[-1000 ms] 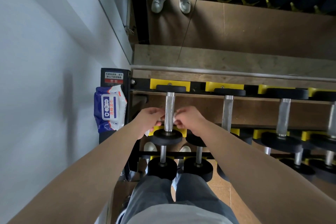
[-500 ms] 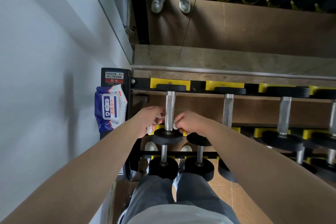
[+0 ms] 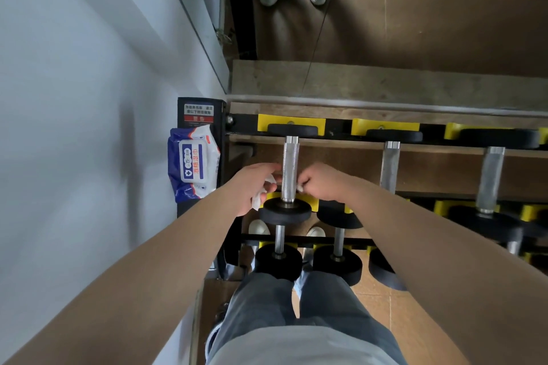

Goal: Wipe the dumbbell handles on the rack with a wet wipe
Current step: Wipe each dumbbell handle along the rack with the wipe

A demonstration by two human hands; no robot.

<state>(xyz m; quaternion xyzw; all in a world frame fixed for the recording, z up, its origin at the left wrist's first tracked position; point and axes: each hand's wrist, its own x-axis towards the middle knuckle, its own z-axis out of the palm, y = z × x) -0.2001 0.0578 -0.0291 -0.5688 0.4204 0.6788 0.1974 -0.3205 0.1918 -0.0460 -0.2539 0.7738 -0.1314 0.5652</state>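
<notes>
The leftmost dumbbell on the top shelf has a knurled steel handle (image 3: 290,169) between black end plates. A white wet wipe (image 3: 262,192) passes behind the lower part of that handle. My left hand (image 3: 252,187) grips one end of the wipe on the handle's left side. My right hand (image 3: 323,182) pinches the other end (image 3: 299,187) on the right side. The stretch of wipe behind the handle is hidden. Both hands sit just above the near end plate (image 3: 285,212).
A blue pack of wet wipes (image 3: 192,166) lies on the rack's left end post. More dumbbells (image 3: 390,167) line the yellow-cradled rack (image 3: 292,123) to the right and on the lower shelf (image 3: 278,261). A white wall stands on the left and a mirror behind the rack.
Both hands have slid a little down the handle toward the near plate, keeping hold of the wipe. More of the wipe hangs from my left hand.
</notes>
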